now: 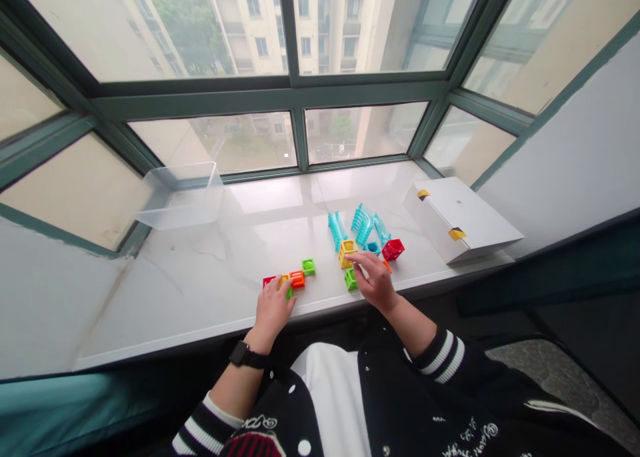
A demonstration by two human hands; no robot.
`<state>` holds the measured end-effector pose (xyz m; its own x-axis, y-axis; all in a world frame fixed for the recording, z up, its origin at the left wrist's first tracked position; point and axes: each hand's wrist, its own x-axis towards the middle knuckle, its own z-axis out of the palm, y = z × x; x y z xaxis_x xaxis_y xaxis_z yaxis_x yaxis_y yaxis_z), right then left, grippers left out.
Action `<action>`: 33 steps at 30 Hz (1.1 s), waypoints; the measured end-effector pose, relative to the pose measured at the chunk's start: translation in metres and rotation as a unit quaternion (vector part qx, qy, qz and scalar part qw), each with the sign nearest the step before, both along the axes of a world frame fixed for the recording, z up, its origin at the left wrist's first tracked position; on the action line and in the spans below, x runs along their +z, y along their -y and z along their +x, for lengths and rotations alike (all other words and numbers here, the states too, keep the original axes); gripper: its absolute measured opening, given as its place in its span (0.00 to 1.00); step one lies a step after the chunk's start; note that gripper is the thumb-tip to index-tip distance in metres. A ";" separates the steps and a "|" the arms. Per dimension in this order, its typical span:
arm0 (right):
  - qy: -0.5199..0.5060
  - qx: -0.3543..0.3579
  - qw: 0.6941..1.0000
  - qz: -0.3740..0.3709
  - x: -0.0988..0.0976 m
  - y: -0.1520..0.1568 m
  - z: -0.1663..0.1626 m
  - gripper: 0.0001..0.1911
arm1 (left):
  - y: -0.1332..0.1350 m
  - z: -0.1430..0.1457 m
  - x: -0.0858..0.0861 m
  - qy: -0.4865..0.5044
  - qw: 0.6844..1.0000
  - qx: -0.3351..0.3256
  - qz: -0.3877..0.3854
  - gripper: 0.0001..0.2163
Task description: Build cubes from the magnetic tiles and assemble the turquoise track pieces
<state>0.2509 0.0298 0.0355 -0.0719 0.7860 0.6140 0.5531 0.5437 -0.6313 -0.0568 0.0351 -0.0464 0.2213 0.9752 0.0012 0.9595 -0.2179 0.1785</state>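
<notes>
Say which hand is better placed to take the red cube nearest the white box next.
Probably the right hand: it is near that red cube; the left hand is farther away.

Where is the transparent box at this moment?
In the head view, the transparent box stands on the left part of the windowsill, near the window frame, beyond the left hand.

Daylight is admitted through windows [295,97] at top; glare is cast on the sill [265,194], mid-frame; frame edges are stretched.
</notes>
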 end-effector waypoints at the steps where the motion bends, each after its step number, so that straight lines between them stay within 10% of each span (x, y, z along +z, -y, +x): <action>1: 0.010 0.042 0.999 -0.025 0.002 -0.001 -0.013 0.18 | 0.000 0.000 0.000 0.000 1.000 0.000 0.002 0.23; 8: 0.258 0.067 0.904 -0.334 -0.027 -0.022 -0.096 0.24 | 0.002 -0.001 -0.002 0.017 1.000 -0.002 0.001 0.22; 14: 0.328 0.033 0.846 -0.420 -0.052 -0.037 -0.121 0.27 | 0.003 -0.006 -0.006 0.050 0.999 -0.020 0.010 0.21; 25: 0.299 -0.009 0.859 -0.416 -0.043 -0.046 -0.106 0.23 | 0.003 -0.009 -0.006 0.073 0.997 -0.029 -0.001 0.22; 33: -0.036 0.121 0.928 -0.351 -0.021 -0.029 -0.071 0.20 | -0.002 -0.004 -0.007 0.126 0.990 -0.024 -0.059 0.27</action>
<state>0.1804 0.0593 0.0150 -0.2770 0.9603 -0.0326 0.4118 0.0879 -0.9070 -0.0610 0.0370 -0.0534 0.2741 0.9603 -0.0509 0.8701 -0.2252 0.4384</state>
